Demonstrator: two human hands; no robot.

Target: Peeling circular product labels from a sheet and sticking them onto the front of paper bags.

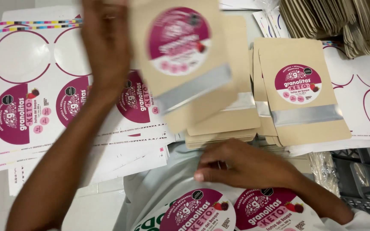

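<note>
Head view: labelled brown pouch (185,64) held up by left hand (105,47), blurred; fingers seemingly pinched on its left edge, grip not clearly seen. Right hand (240,164) laid on sticker sheet (236,211) in lap, fingers pressed together.

Step judged: sticker put on, pouch carried toward finished pile (305,90). Next move judged: neat lay-down needed.

Counted: one pouch in hand, one labelled pouch on top of pile, two stickers on lap sheet, three stickers left on table sheet (35,111), one plain pouch stack (223,124).

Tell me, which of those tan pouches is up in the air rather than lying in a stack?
The blurred pouch beside the left hand, with its round magenta sticker. The other labelled pouch lies flat atop the stack at right.
</note>
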